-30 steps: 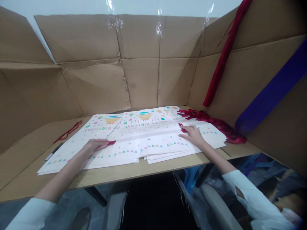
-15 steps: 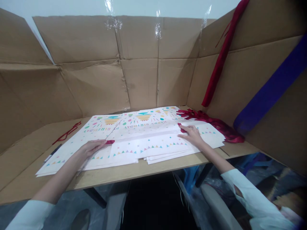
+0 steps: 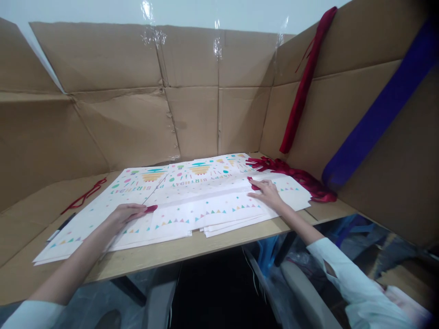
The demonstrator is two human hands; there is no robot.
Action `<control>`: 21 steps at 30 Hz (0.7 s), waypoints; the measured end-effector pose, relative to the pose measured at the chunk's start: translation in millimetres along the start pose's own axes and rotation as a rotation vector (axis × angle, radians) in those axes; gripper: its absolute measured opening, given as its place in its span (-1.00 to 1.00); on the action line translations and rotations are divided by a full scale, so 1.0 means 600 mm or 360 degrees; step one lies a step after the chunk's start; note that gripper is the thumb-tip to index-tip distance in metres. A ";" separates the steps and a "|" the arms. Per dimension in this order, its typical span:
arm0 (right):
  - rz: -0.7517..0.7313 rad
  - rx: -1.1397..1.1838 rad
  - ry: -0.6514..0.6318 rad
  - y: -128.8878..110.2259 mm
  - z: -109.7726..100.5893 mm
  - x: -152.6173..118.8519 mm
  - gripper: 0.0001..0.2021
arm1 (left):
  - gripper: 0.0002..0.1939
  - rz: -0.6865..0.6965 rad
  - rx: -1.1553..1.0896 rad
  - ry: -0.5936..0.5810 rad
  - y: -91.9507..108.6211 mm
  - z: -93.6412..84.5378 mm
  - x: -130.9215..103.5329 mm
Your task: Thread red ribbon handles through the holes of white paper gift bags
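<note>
White sheets [image 3: 209,194] printed with "HAPPY BIRTHDAY", cakes and coloured bunting lie spread and overlapping on the table. At their left part, my left hand [image 3: 126,215] pinches a short red ribbon piece [image 3: 151,209], its free end pointing right. My right hand [image 3: 268,194] is over the right part of the sheets, with another small red ribbon piece [image 3: 254,187] between thumb and fingers. A pale greyish band crosses the sheets between both hands; whether it is a fold or a strip, I cannot tell. A thin dark line runs up from my left fingertips.
A heap of dark red ribbons [image 3: 302,180] lies at the right. Red ribbon [image 3: 300,103] and a blue ribbon [image 3: 373,116] hang on the cardboard wall [image 3: 195,119]. A red cord [image 3: 84,195] and a pen [image 3: 61,227] lie left on the wooden table [image 3: 151,258].
The view has shifted slightly, so the scene sits a little further left. Both hands keep their places on the sheets, each with its red ribbon piece.
</note>
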State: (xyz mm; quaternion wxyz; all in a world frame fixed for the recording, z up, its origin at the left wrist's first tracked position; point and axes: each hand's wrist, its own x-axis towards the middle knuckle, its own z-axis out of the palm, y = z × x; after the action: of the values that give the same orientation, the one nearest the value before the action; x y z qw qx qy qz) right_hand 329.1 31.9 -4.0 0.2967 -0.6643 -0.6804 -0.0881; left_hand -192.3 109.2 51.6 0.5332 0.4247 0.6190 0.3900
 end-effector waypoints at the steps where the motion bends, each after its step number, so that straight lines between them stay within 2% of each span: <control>1: 0.0002 0.0007 0.0008 0.001 0.001 0.000 -0.42 | -0.83 -0.0002 -0.0018 0.0008 0.001 0.000 -0.001; 10: 0.0012 -0.0012 -0.0012 0.000 0.002 0.001 -0.43 | -0.84 0.0145 0.0029 0.0048 -0.013 -0.030 0.019; 16: 0.0000 -0.0039 -0.0007 -0.001 0.001 0.001 -0.42 | -0.85 0.0204 0.0020 0.0113 -0.011 -0.020 0.010; 21: -0.0027 -0.0093 0.0014 0.007 0.008 0.001 -0.27 | -0.80 0.0279 0.0110 0.0164 -0.023 -0.029 0.032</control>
State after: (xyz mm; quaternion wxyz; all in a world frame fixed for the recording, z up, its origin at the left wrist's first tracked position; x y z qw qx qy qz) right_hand 332.1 35.4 -8.5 0.2792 -0.6665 -0.6819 -0.1134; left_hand -212.4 121.9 34.5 0.4495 0.4747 0.6193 0.4349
